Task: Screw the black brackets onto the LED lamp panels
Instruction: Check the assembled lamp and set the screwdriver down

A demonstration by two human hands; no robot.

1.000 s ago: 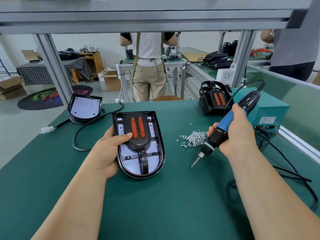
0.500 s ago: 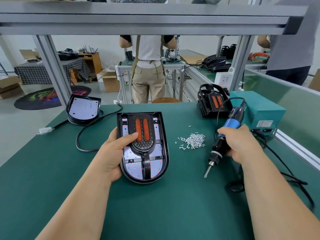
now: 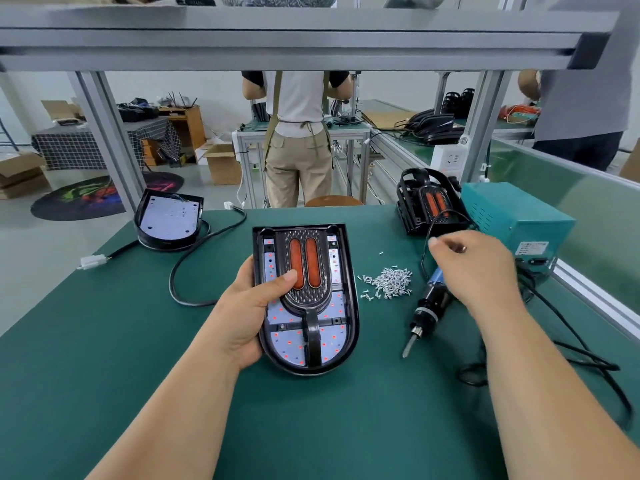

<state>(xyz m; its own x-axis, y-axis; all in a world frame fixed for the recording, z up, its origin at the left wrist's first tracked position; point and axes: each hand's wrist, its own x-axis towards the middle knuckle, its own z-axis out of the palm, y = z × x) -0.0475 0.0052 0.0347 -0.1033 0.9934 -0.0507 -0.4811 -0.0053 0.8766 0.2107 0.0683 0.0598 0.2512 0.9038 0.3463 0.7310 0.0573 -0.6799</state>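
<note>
A U-shaped LED lamp panel [image 3: 291, 344] lies on the green table in front of me. A black bracket [image 3: 311, 327] with two orange bars sits on top of it. My left hand [image 3: 249, 306] grips the panel's left edge, its thumb pressing on the bracket. To the right of the panel is a pile of small silver screws [image 3: 391, 282]. The blue and black electric screwdriver [image 3: 427, 308] lies on the table beside the pile, tip toward me. My right hand [image 3: 474, 268] hovers just above the screwdriver with loosely curled fingers and holds nothing.
A second LED panel [image 3: 168, 220] without a bracket sits at the far left, its black cable [image 3: 180, 271] looping over the table to a white connector [image 3: 90, 261]. Assembled lamps [image 3: 429, 202] are stacked at the far right beside a teal power box [image 3: 512, 216]. People stand beyond the bench.
My right hand has laid the screwdriver down on the table and let go of it, and now hovers over it. My left hand has kept hold of the panel.
</note>
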